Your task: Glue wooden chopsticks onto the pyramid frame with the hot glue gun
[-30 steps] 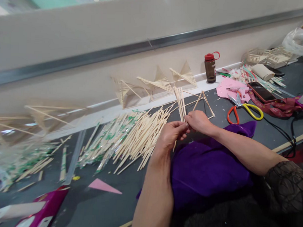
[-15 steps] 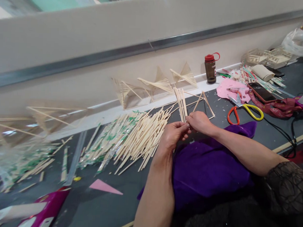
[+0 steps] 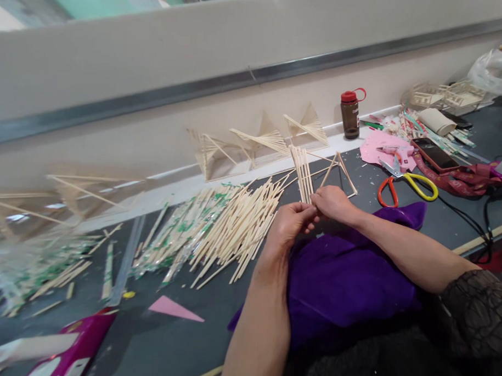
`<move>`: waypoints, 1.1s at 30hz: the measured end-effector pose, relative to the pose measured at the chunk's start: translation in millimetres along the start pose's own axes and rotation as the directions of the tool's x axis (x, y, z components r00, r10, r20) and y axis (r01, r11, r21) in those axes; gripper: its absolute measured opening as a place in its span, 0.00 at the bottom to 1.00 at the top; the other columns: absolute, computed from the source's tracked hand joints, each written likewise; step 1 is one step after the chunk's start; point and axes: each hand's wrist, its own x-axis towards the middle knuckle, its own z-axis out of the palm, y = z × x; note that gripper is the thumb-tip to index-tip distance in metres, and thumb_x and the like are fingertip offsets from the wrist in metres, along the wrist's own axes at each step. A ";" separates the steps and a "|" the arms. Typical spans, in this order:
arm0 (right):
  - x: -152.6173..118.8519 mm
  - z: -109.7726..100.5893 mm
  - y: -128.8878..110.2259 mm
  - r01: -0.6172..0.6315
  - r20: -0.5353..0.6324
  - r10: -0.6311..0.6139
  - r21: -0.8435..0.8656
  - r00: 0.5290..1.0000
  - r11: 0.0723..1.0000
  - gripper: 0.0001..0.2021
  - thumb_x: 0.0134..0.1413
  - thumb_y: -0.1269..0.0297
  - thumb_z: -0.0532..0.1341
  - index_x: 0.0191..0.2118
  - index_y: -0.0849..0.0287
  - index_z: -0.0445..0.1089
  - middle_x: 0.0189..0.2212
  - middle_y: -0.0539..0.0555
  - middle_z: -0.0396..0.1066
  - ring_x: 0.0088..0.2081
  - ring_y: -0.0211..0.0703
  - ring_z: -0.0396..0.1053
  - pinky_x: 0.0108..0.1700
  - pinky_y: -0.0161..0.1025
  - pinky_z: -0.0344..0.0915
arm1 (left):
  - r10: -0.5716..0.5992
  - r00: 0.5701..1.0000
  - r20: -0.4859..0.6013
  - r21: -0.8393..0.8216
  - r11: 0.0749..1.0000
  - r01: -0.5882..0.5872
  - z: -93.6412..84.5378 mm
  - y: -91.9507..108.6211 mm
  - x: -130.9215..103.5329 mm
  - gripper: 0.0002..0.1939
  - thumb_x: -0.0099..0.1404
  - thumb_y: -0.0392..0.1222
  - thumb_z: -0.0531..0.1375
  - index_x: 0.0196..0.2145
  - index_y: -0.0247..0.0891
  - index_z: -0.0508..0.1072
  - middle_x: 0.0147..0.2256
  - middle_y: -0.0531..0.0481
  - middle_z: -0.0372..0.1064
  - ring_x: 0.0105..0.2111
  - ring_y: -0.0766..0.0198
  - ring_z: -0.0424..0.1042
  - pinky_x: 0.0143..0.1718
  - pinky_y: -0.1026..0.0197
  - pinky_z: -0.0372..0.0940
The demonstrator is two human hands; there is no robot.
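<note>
I had the sticks [image 3: 303, 174] rising out of both hands, their lower ends at the fingertips and the rest reaching away from me over the desk [image 3: 212, 345]. The left hand [image 3: 294, 219] pinched those ends between thumb and fingers; the right hand [image 3: 334, 204] met it there, fingers curled in and fingertips pressed together on the same spot. Which stick each finger gripped I could not tell from the head camera. The sticks were pale, slim and straight, a handful set side by side in a narrow fan, wider at the top, with thin gaps between them. Just beside them, to the right, stood a frame [image 3: 347, 174] of similar wood; I could not make out whether they touched. A loose pile [image 3: 237, 226] lay left of the hands, and purple cloth [image 3: 350, 284] lay below them.
</note>
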 end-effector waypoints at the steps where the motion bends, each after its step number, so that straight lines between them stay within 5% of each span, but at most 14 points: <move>1: 0.2 0.1 0.3 0.003 -0.003 -0.003 -0.014 1.000 1.000 0.21 0.63 0.66 0.50 0.39 0.68 0.81 0.33 0.63 0.79 0.35 0.45 0.75 0.34 0.36 0.58 | -0.001 1.000 0.003 0.001 1.000 0.001 0.2 -0.4 0.3 0.10 0.47 0.44 0.66 0.20 0.35 0.73 0.19 0.51 0.70 0.14 0.71 0.63 0.17 0.67 0.56; 12: -2.0 -2.4 2.8 0.059 -0.008 -0.059 -0.007 0.998 0.998 0.20 0.62 0.68 0.50 0.35 0.68 0.80 0.27 0.61 0.78 0.29 0.41 0.72 0.32 0.34 0.59 | -0.088 0.996 0.011 -0.012 0.996 0.089 -3.4 5.4 -1.0 0.06 0.55 0.36 0.64 0.23 0.34 0.76 0.20 0.48 0.73 0.16 0.71 0.64 0.17 0.68 0.55; 22: 3.4 5.3 12.9 0.061 0.001 -0.062 0.151 0.998 0.987 0.16 0.59 0.67 0.51 0.26 0.64 0.72 0.21 0.56 0.74 0.18 0.35 0.66 0.26 0.31 0.59 | -0.054 0.980 -0.191 -0.063 0.997 0.043 -19.9 14.0 -5.7 0.04 0.57 0.34 0.63 0.26 0.32 0.76 0.20 0.49 0.73 0.15 0.72 0.65 0.16 0.70 0.58; 28: 2.0 5.1 12.8 0.005 0.012 -0.007 0.198 1.000 0.980 0.16 0.59 0.68 0.52 0.23 0.64 0.70 0.20 0.56 0.73 0.16 0.34 0.67 0.26 0.31 0.63 | 0.041 0.889 -0.456 -0.129 0.985 -0.112 -50.1 13.2 -8.9 0.03 0.55 0.34 0.63 0.25 0.32 0.74 0.19 0.52 0.71 0.15 0.73 0.64 0.16 0.71 0.57; 33: -0.2 2.5 12.7 0.006 -0.001 -0.006 0.204 1.000 0.979 0.15 0.58 0.68 0.53 0.24 0.65 0.71 0.20 0.56 0.73 0.17 0.33 0.67 0.27 0.31 0.64 | 0.082 0.827 -0.556 -0.150 0.969 -0.197 -60.5 11.2 -9.6 0.03 0.55 0.36 0.63 0.28 0.32 0.74 0.19 0.54 0.70 0.15 0.73 0.64 0.15 0.72 0.55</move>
